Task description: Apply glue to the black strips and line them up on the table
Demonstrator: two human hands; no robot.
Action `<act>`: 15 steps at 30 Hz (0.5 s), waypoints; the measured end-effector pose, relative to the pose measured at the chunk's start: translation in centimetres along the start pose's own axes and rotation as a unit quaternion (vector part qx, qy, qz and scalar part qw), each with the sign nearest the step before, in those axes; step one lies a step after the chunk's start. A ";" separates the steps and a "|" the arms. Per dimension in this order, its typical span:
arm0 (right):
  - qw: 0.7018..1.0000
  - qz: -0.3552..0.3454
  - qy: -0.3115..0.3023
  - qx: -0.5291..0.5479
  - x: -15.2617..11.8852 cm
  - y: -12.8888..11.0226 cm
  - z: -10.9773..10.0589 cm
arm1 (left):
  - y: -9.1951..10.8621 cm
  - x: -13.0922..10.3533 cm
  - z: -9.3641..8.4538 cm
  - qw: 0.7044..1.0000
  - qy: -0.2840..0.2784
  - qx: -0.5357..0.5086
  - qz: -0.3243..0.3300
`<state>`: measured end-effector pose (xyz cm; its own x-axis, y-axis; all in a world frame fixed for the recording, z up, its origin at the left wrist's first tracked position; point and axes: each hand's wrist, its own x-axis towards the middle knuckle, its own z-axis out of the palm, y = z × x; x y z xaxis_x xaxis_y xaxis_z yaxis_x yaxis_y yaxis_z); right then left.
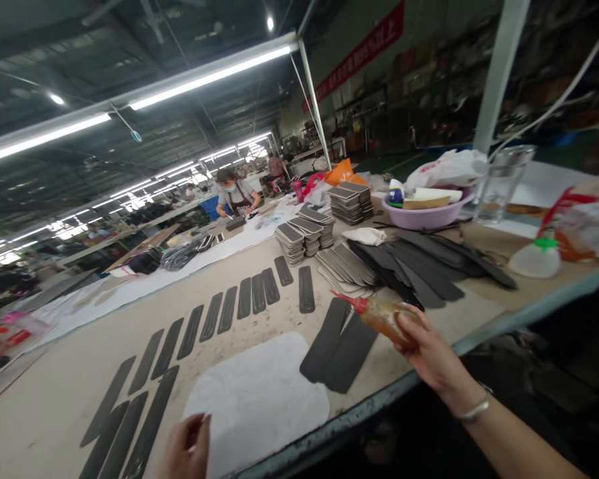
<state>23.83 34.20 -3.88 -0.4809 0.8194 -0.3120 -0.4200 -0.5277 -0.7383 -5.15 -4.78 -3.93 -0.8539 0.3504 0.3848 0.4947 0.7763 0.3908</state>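
Note:
My right hand (431, 349) is wrapped around a glue bottle (379, 320), a soft amber squeeze bottle with a red nozzle tilted to the left. Beneath the nozzle, two dark strips (346, 352) overlap near the table's front edge. Over the lower left of a white sheet (259, 392) is my left hand (188, 447), slightly blurred, its fingers curled in; whether anything is between them is hidden. Left of it, long dark strips (149, 426) lie close together. A slanted row of single dark strips (192, 331) runs back across the table, some with a shiny surface.
Stacks of grey-topped pieces (304, 233) stand at the back, beside fanned black pieces (423, 263). Farther right are a purple basin (423, 216), a glass (502, 186) and a white bottle with a green cap (536, 256). Another person (237, 193) works at the far end.

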 end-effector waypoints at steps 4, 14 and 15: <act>1.000 -0.011 -0.007 0.004 -0.3 -0.3 0.3 | 12.6 -1.7 5.2 0.950 -0.158 -0.156 0.221; 0.999 -0.022 0.004 0.027 0.0 -1.3 0.1 | 24.6 -2.9 12.1 0.916 -0.340 0.044 0.208; 0.999 -0.024 0.006 0.031 0.1 -1.4 0.0 | 24.9 -3.0 12.3 0.912 -0.344 0.052 0.217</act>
<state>24.37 35.00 -2.83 -0.4507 0.8460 -0.2849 -0.4887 -0.5009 -0.7143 7.72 19.93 -5.69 -0.4974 0.8551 -0.1462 0.8234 0.5184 0.2310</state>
